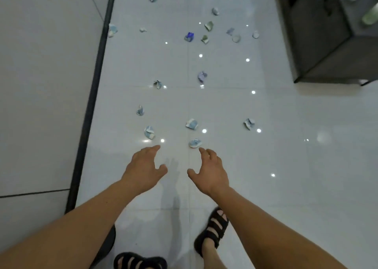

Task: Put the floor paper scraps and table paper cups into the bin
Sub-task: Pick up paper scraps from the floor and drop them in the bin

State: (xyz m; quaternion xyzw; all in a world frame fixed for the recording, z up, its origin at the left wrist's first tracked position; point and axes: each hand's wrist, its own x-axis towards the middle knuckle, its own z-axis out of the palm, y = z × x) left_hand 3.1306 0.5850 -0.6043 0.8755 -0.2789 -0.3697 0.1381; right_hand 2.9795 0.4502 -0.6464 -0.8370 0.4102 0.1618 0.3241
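Your two bare hands reach out over a glossy white floor point(286, 166) strewn with paper scraps.

Your left hand point(144, 170) and right hand point(210, 172) are both empty, fingers point(204, 153) spread and loosely bent, gripping nothing. The nearest scrap point(195, 143) lies on the tiles just beyond your right fingertips. A second scrap point(149, 132) lies near your left fingertips. More crumpled blue-and-white scraps lie scattered farther up the floor, between the wall's dark skirting point(92, 105) and a dark cabinet point(319, 43). Your black sandals point(214, 227) show below your arms.
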